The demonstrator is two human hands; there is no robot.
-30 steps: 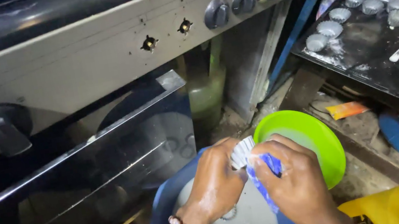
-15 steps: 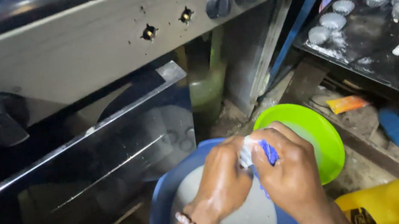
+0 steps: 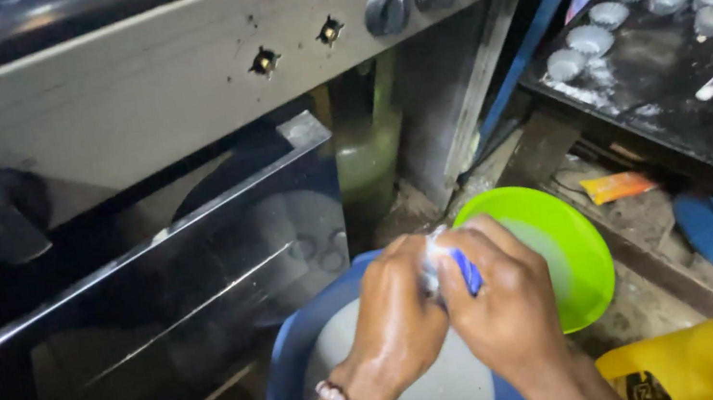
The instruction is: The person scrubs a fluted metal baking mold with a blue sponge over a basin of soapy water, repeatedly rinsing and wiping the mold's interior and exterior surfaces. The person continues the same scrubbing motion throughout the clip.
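Hands met over a blue basin of cloudy water, so drips fell back in. The left hand and right hand were pressed together, both clamped on a small white-and-blue packet, which was pinched between the fingertips as if for wringing or tearing. A green bowl sat touching the basin at two o'clock, within easy reach. The oven door hung open at eleven o'clock; a black tray with cups lay well apart at one o'clock.
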